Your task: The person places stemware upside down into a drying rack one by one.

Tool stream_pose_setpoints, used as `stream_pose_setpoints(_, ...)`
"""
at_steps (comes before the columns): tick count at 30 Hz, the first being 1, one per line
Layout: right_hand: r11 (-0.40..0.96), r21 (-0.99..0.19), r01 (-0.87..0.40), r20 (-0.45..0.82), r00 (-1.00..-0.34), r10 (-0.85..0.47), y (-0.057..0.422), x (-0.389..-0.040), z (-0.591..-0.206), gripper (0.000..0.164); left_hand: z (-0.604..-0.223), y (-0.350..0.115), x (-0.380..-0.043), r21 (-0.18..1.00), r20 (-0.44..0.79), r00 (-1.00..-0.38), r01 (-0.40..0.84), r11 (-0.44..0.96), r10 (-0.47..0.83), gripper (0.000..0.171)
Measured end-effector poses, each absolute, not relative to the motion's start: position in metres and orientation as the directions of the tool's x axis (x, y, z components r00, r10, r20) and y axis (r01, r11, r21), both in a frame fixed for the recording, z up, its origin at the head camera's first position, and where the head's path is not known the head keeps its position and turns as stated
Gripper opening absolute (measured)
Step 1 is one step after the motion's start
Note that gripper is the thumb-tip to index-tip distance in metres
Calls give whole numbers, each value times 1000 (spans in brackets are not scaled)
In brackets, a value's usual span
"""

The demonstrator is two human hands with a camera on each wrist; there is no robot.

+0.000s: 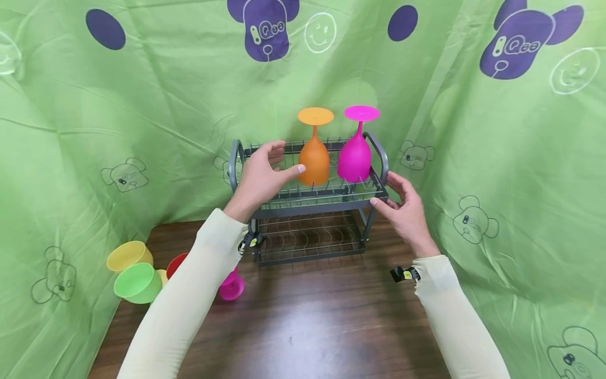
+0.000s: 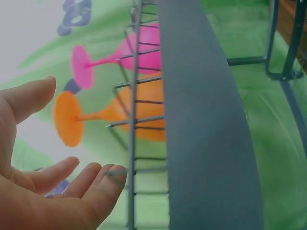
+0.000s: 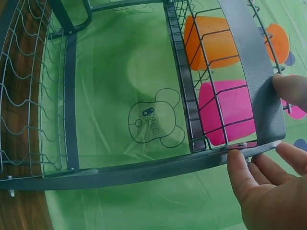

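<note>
A two-tier grey dish rack (image 1: 317, 209) stands on the table. On its top tier an orange goblet (image 1: 314, 160) and a pink goblet (image 1: 355, 158) sit upside down, side by side. My left hand (image 1: 262, 179) is over the left part of the top tier, fingers spread. The left wrist view shows this hand (image 2: 57, 199) apart from the orange goblet. At the rack's right front corner, my right hand (image 1: 406, 213) grips the frame. In the right wrist view, the right hand's thumb lies on the upper rail and its fingers touch the side bar.
On the left of the brown wooden table (image 1: 307, 326) are a yellow bowl (image 1: 129, 255) and a green bowl (image 1: 137, 283). A red item (image 1: 176, 263) and a pink item (image 1: 232, 288) are partly behind my left sleeve. Green printed cloth (image 1: 165, 105) surrounds the back and sides.
</note>
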State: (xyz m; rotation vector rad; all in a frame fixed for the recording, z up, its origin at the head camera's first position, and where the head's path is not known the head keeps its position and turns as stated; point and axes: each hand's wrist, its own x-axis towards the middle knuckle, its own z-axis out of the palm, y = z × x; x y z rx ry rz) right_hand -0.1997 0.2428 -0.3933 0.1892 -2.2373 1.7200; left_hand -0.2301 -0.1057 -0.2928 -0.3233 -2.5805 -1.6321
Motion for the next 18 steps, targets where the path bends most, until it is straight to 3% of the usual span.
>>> stream_pose_setpoints(7,262,-916,-304,343,-932,117,246,-193,-393,73,-302,-132,-196,901,282,-956,291,322,76,63)
stream_pose_setpoints(18,243,-914,-326,364,-921,135,237,-174,-394,73,-331,-165,-154,887,343,-939,313,340,-29,60)
